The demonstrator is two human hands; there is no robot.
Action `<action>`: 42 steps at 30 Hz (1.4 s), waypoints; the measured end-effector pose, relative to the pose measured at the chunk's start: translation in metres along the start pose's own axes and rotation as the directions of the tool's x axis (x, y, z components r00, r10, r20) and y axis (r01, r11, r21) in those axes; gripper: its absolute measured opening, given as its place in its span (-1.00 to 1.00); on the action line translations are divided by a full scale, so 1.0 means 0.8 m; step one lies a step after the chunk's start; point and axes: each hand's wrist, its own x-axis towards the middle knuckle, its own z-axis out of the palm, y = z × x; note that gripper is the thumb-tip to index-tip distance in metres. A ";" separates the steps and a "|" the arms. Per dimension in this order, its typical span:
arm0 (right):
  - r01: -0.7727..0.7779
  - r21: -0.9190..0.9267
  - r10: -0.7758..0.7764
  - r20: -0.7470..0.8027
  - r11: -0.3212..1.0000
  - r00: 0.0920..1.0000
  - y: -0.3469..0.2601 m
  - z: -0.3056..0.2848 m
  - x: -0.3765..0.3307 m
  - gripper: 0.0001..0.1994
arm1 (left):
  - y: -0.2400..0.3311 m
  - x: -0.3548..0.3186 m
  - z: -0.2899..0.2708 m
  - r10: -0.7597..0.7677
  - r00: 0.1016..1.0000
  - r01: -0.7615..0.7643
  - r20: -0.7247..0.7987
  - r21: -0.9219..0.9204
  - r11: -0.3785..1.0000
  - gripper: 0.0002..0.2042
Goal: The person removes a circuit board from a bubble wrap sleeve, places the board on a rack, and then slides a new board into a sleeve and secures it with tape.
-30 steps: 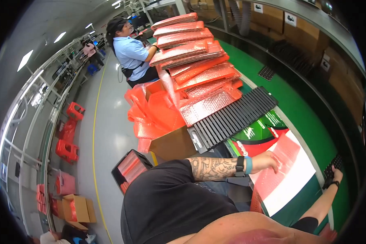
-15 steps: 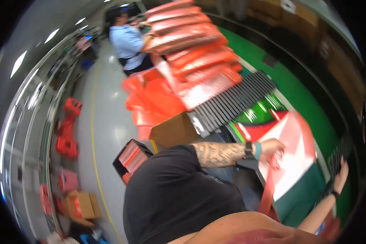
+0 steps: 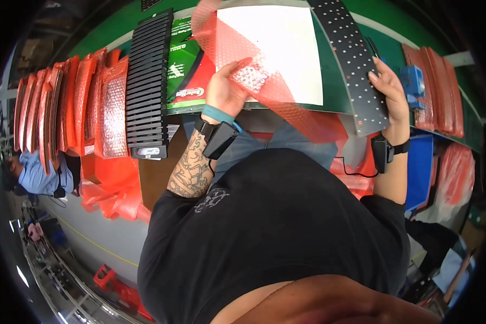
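Left hand (image 3: 225,90): fingers closed on translucent red bubble-wrap sheeting (image 3: 233,47). Right hand (image 3: 391,94): fingers closed on a long, black, white-dotted panel (image 3: 349,62).

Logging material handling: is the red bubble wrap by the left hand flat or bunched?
Bunched near the left hand: the bubble wrap is visibly crumpled and creased there.

The view's top edge is cutting off the dotted black panel (image 3: 352,65) and the red bubble wrap (image 3: 279,93), which is covering part of the white sheet (image 3: 286,46) (the left hand's (image 3: 227,93) exact grip on the wrap is escaping the eye), while the shirt's (image 3: 286,221) emblem (image 3: 211,201) is showing too small to make out.
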 end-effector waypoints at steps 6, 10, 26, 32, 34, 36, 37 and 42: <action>-0.230 -0.016 0.227 0.245 0.973 0.943 0.028 0.012 0.016 -0.57 | -0.030 -0.015 -0.011 0.023 1.000 -0.022 -0.014 0.087 0.996 -0.72; -0.257 -0.045 0.258 0.309 0.965 0.916 0.048 0.061 0.050 -0.55 | -0.069 -0.049 0.001 -0.068 0.997 0.066 0.028 0.083 0.994 -0.73; -0.041 -0.138 0.054 0.093 0.990 0.994 0.132 0.158 0.100 -0.26 | -0.096 -0.071 -0.018 -0.028 0.994 0.025 0.106 0.026 0.999 -0.65; -0.103 -0.169 0.112 0.042 0.980 0.993 0.139 0.158 0.107 -0.28 | -0.089 -0.083 -0.005 -0.024 0.997 0.027 0.075 -0.039 0.999 -0.66; -0.113 -0.207 0.119 0.020 0.972 0.993 0.138 0.159 0.106 -0.29 | -0.089 -0.080 -0.016 -0.041 0.995 0.044 0.087 -0.032 0.999 -0.66; -0.134 -0.278 0.134 -0.019 0.951 0.991 0.137 0.160 0.105 -0.29 | -0.089 -0.076 -0.028 -0.075 0.991 0.077 0.106 -0.015 0.997 -0.65; -0.135 -0.276 0.134 -0.022 0.952 0.991 0.140 0.160 0.105 -0.29 | -0.089 -0.077 -0.028 -0.078 0.991 0.079 0.106 -0.013 0.997 -0.65; 0.009 -0.528 0.008 0.031 0.849 0.999 0.170 0.146 0.116 -0.31 | -0.090 -0.079 -0.026 0.035 0.945 -0.078 0.325 0.120 0.990 -0.66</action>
